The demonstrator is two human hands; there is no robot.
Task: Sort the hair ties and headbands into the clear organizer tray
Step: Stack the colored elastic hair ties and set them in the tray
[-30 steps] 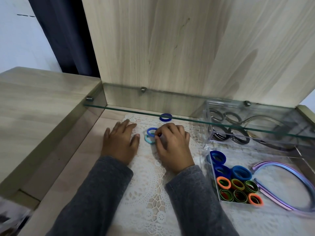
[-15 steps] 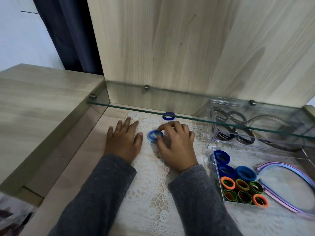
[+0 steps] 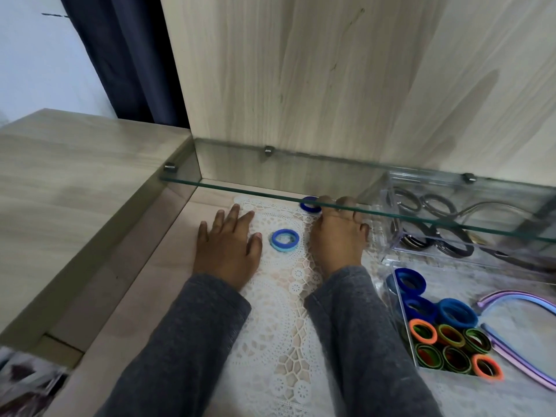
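Note:
My left hand (image 3: 225,246) rests flat on the white lace mat (image 3: 279,311). Just right of it, a blue hair tie (image 3: 285,239) lies stacked on a light blue one, free of both hands. My right hand (image 3: 338,236) stretches forward under the glass shelf, its fingertips touching a dark blue hair tie (image 3: 309,205) at the mat's far edge. The clear organizer tray (image 3: 401,308) stands to the right. It holds blue ties (image 3: 457,313), orange and green ties (image 3: 451,347), purple headbands (image 3: 511,299) and black ties (image 3: 436,206) at the back.
A glass shelf (image 3: 240,188) spans the recess just above the far part of the mat and covers my right fingertips. A raised wooden ledge (image 3: 75,191) borders the left side. A wooden back panel (image 3: 331,85) rises behind.
My right hand let go of the stacked blue ties and reached forward to the dark blue tie under the shelf. My left hand stayed flat.

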